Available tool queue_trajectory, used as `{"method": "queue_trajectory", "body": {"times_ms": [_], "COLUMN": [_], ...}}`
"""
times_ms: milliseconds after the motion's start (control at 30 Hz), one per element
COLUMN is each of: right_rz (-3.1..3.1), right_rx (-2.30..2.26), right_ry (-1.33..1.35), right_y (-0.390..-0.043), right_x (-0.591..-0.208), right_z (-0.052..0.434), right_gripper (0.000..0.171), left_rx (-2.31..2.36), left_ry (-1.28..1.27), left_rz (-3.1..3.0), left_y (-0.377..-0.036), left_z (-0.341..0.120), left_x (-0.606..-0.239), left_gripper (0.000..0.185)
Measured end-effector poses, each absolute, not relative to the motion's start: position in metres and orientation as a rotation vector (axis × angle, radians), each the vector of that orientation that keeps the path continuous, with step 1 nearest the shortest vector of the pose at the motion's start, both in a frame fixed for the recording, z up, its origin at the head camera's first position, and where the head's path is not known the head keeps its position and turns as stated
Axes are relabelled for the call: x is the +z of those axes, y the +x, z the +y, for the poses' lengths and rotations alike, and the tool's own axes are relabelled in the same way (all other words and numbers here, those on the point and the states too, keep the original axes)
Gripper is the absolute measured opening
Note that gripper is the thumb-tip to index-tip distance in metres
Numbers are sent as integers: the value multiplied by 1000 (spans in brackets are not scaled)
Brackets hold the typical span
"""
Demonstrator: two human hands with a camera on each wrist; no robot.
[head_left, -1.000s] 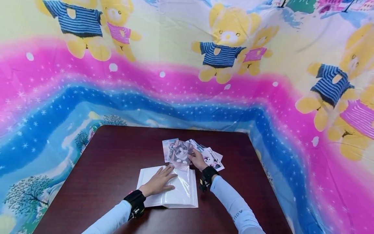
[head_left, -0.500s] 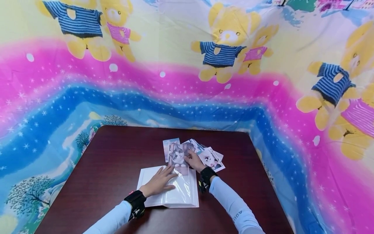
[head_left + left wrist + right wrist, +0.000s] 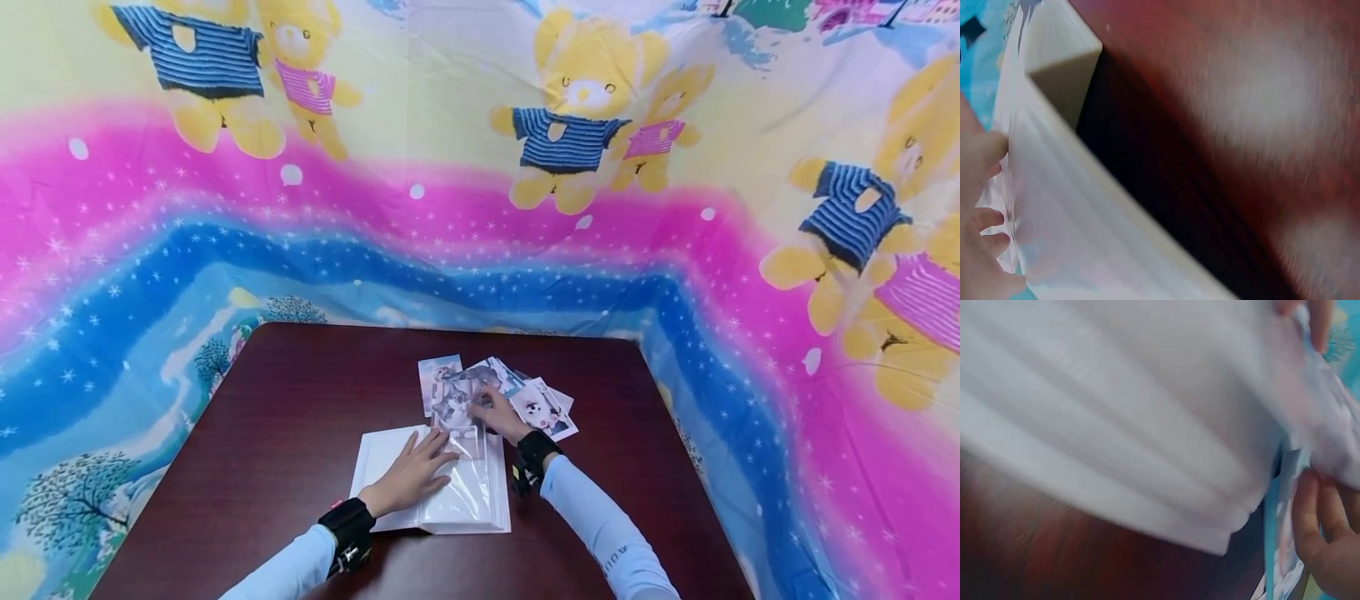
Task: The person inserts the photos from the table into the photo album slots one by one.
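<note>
Cat photo (image 3: 452, 407) looks partway into album's (image 3: 378, 454) clear sleeve (image 3: 465, 496), upper part sticking out. Right hand (image 3: 501, 415) pinching its edge, left hand (image 3: 411, 477) spread on page, gripping nothing. Loose photos (image 3: 536, 407) beyond album, unsleeved.

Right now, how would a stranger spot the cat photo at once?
On the dark table, find the open white album. Across the far edge of its right page, the cat photo sits with its lower end under clear plastic. Unlike the loose photos near it, this one is pinched by the right hand.
</note>
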State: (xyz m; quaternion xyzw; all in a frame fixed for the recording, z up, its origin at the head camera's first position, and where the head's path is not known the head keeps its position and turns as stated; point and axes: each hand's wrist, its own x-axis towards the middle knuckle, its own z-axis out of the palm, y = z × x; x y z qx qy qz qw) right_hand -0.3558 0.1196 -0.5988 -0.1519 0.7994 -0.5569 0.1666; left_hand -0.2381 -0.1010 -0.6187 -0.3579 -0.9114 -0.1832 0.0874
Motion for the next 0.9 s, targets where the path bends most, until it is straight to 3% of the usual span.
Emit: {"method": "queue_trajectory", "body": {"times_ms": [33,133,267,400,567,900], "right_rz": [2284,2261,2327,2414,2380,2314], "right_rx": [-1633,-1785,-1743,-1591,-1504,-1404], "right_ry": [-442,-686,-894,-738,-715,-773], "right_y": [-359,-399,-415,-372,-343,-346], "right_x": [-601,-658,-681,-616,-575,-598], "right_z": [119,129,133,121,117,116], "right_gripper": [50,64,58,44,37,32], "left_rx": [-544,-543,-555,-547,-511,-526], "left_ry": [-1076,-1130,-1218,-1266,-1267,-1289], "left_rz": [-2699,-2690,-2738,-2727,-2700,-2640], "left_y": [-236,-229,-222,-218,-215,-210], "left_z": [-99,-94,-91,-92,-93,-96], "left_x": [-619,-618,-618,-618,-622,-628], "left_gripper": [38,43,61,70,74,71]}}
